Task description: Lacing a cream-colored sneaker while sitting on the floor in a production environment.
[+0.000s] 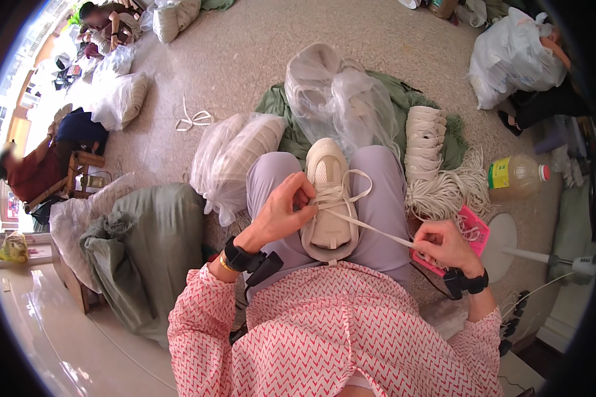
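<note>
A cream sneaker (329, 239) rests between my knees, its toe pointing away from me. White shoelace (372, 228) crosses the upper, and one loop stands out at the right. My left hand (279, 213) is closed at the shoe's left eyelets, fingertips pinching the lace there. Off to the right, my right hand (447, 246) grips the lace's other stretch, which runs taut from the shoe. Beneath that hand sits a pink basket (481, 233) with loose white laces in it.
Bundled white laces (447, 192) and stacked pale shoe parts (425, 132) lie right of my knees. Clear bags (238, 155) stand ahead. A yellow-labelled jug (520, 175) is at the right, a grey-green sack (152, 251) at the left. Other people (36, 162) sit farther off.
</note>
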